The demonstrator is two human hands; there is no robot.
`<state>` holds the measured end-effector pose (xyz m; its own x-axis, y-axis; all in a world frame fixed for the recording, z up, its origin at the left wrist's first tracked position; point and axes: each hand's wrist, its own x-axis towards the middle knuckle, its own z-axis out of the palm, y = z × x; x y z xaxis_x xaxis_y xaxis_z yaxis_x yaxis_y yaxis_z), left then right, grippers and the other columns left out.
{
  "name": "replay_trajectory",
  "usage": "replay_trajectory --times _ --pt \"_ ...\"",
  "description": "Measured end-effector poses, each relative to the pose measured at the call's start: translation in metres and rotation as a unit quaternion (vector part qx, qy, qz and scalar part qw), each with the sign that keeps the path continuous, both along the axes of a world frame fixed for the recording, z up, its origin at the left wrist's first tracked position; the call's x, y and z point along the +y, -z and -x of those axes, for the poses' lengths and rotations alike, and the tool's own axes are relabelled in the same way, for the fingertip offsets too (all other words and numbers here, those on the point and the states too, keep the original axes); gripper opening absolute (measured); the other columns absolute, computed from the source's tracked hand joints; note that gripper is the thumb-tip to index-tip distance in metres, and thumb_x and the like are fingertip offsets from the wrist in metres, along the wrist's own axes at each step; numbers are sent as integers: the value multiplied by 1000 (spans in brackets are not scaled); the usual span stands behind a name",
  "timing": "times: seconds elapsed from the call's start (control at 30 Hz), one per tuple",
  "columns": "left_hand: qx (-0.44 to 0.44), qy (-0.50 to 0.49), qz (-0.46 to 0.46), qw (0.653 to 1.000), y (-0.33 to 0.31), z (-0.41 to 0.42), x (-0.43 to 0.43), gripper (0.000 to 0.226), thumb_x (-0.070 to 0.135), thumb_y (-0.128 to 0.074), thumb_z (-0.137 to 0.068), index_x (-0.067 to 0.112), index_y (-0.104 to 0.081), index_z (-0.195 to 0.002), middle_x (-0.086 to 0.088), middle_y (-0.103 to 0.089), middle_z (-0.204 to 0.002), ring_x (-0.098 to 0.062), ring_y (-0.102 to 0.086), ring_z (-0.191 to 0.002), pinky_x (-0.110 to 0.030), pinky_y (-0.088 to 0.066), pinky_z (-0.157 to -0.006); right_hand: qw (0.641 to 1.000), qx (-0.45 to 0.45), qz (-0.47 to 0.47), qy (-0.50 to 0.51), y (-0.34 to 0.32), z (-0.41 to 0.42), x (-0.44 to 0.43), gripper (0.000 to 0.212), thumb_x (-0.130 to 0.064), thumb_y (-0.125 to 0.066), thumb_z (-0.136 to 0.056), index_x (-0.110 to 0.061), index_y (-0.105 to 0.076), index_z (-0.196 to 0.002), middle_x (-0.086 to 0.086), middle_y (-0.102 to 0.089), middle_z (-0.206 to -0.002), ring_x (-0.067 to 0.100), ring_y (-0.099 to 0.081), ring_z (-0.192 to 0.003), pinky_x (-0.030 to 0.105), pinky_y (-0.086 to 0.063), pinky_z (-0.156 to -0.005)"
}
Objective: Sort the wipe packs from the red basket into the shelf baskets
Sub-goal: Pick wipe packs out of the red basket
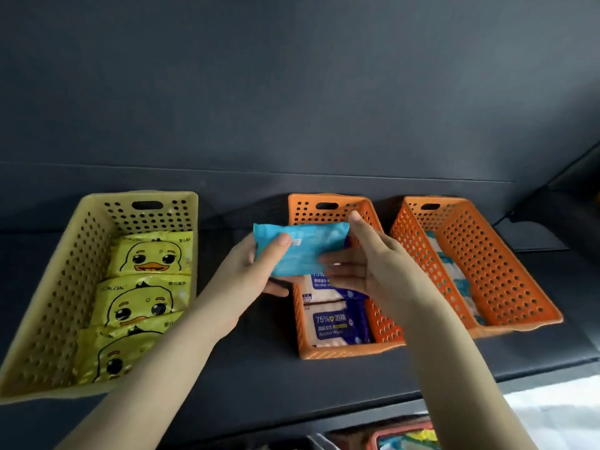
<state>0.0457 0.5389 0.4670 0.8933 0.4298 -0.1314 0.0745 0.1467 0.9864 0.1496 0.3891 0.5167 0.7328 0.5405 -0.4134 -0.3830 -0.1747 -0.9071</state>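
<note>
Nearest, at the bottom edge, a corner of the red basket point(402, 433) shows. Above the dark shelf point(259, 371) the left grip point(246, 274) pinches the blue wipe pack point(302, 248) with thumb on top, while the right grip point(367, 264) is released, its fairly straight fingers resting against the pack's right end and underside. The pack hangs over the middle orange basket point(337, 352) of alcohol wipe packs point(337, 326), between the yellow basket point(48, 303) of duck packs point(152, 254) and the right orange basket point(519, 287) holding blue-and-white packs point(451, 271).
</note>
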Motion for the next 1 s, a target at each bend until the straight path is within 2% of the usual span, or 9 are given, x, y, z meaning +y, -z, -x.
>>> replay_trajectory --times 0.1,0.23,0.33,0.47,0.57,0.7,0.87,0.93,1.0 --pt "-13 -8 -89 996 3 -10 -9 43 66 -61 -77 37 -61 -109 23 -65 -103 3 -65 -95 -21 -56 -68 995 16 -53 79 3 10 -13 30 -43 -59 -91 -14 -62 -101 19 -74 -92 25 -73 -81 34 -60 -75" --pt "-18 -50 -52 997 4 -26 -30 48 61 -65 -76 34 -57 -116 18 -60 -117 6 -62 -101 -20 -55 -74 974 7 -158 165 19 16 -34 18 -8 -65 -88 -8 -48 -80 12 -71 -94 19 -73 -92 23 -59 -60" --pt "-33 -46 -34 998 6 -38 -48 43 33 -70 -85 35 -54 -125 18 -57 -124 7 -59 -109 -18 -53 -78 962 -22 -184 199 30 13 -55 22 3 -62 -88 -11 -45 -95 12 -68 -107 26 -71 -101 28 -61 -64" --pt "-8 -13 39 999 6 -59 -74 36 17 -68 -89 41 -57 -115 11 -67 -116 -12 -68 -105 -36 -60 -76 956 17 -196 216 36 -6 -95 58 -1 -67 -80 -26 -48 -129 12 -71 -115 30 -69 -105 42 -60 -81" --pt "29 2 19 999 4 -77 -101 23 19 -67 -90 35 -63 -107 10 -70 -107 -14 -70 -101 -43 -59 -81 964 62 -164 200 35 -27 -124 45 -14 -65 -83 -10 -57 -127 10 -73 -111 25 -71 -103 37 -60 -82" --pt "51 -7 -5 999 5 -105 -133 12 14 -64 -91 13 -61 -102 -2 -72 -101 -16 -71 -97 -50 -57 -86 956 94 -155 231 39 -56 -156 22 -13 -58 -94 1 -66 -109 15 -74 -107 25 -72 -96 30 -62 -69" --pt "70 -43 24 996 9 -132 -168 7 16 -62 -93 15 -56 -95 -4 -71 -104 -17 -71 -98 -52 -58 -85 936 146 -192 258 49 -83 -183 28 -21 -59 -95 -4 -64 -117 15 -72 -111 23 -72 -98 27 -61 -70" --pt "66 -60 47 995 9 -143 -179 7 14 -61 -93 15 -54 -95 -3 -71 -102 -15 -71 -96 -47 -59 -84 920 200 -249 226 51 -89 -187 30 -16 -57 -95 -4 -61 -123 17 -70 -118 24 -70 -105 29 -60 -80" --pt "67 -37 59 995 8 -152 -188 9 12 -62 -92 12 -54 -97 -3 -72 -102 -13 -72 -93 -40 -60 -80 912 224 -264 218 55 -97 -188 29 -7 -58 -94 0 -59 -123 18 -70 -116 23 -72 -100 28 -61 -77"
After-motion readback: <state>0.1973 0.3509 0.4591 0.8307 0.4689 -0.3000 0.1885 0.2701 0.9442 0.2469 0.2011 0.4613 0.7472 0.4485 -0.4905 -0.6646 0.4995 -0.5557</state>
